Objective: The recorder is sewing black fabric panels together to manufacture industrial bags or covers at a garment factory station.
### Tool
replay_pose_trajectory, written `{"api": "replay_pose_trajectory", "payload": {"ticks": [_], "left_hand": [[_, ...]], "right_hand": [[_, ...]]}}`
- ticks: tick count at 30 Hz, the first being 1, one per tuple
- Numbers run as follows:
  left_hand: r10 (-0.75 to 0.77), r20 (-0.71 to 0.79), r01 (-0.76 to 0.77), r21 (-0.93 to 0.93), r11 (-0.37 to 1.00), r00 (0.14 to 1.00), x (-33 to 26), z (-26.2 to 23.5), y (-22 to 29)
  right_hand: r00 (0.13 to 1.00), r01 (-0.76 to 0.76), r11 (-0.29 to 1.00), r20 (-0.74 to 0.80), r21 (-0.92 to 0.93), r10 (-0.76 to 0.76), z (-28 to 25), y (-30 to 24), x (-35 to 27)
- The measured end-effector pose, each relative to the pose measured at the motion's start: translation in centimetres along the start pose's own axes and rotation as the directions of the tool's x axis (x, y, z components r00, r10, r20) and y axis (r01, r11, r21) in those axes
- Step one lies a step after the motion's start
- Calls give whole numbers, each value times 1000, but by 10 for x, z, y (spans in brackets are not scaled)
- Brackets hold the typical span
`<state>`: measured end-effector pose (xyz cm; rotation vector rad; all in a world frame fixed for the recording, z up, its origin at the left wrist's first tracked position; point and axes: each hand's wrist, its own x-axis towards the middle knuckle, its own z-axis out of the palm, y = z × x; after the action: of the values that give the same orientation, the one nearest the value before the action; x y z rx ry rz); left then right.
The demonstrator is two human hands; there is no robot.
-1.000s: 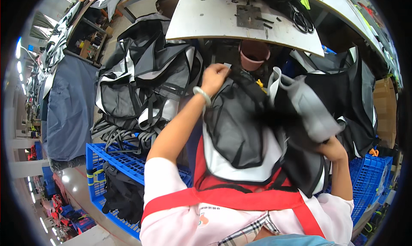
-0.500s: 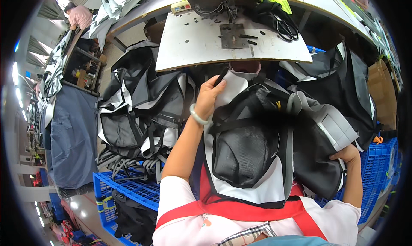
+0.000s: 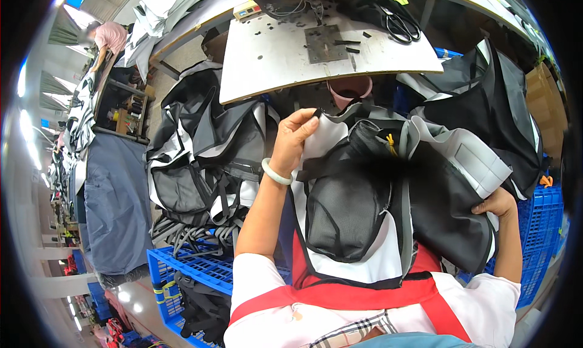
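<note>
Across my lap lies a partly sewn black and white fabric bag piece (image 3: 346,217), with a black mesh pocket and a small yellow tie (image 3: 390,144) near its top. My left hand (image 3: 294,138), a pale bangle on its wrist, pinches the upper left corner of the piece. At the right side, my right hand (image 3: 497,203) grips the edge of the black panel (image 3: 449,220), beside a grey flap (image 3: 477,166). A dark smudge blurs part of the middle. Ahead stands the sewing machine (image 3: 313,11) on its white table (image 3: 261,68).
Similar bag pieces (image 3: 206,153) heap on a blue crate (image 3: 212,272) at left; more (image 3: 486,111) lie at right by another blue crate (image 3: 540,245). Black scissors (image 3: 401,26) and fabric scraps rest on the table. A pink bucket (image 3: 350,92) stands below. Another person (image 3: 109,37) bends at far left.
The view has shifted slightly, so more of the pink bucket shows. Both hands keep their grips, and the right side of the bag piece sits a little higher.
</note>
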<state>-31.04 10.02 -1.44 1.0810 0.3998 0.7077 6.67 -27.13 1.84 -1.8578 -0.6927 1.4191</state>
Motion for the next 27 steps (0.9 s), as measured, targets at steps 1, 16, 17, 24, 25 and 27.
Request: {"api": "replay_pose_trajectory", "payload": {"ticks": [1,16,17,24,25,27], "left_hand": [[45,-30,-43,77,996,999,2,3,2],[99,-160,-88,75,993,982,13,27,-8],[93,-137,-85,60,995,986,13,26,-9],[174,-249,-122,208,970,953,29,14,23],[176,-237,-140,160,977,955,38,30,42],[157,-195,-156,18,988,968,71,68,69]], "right_hand": [[1000,-3,1000,1,5,3,2,-2,-1],[995,-62,992,-75,108,71,2,4,-9],[995,-10,994,-95,111,21,3,1,-13],[776,286,885,-453,-367,-439,10,-173,-82],[702,254,852,-519,-459,-488,-14,-183,-98],[524,260,697,-508,-669,-684,-48,-234,-146]]}}
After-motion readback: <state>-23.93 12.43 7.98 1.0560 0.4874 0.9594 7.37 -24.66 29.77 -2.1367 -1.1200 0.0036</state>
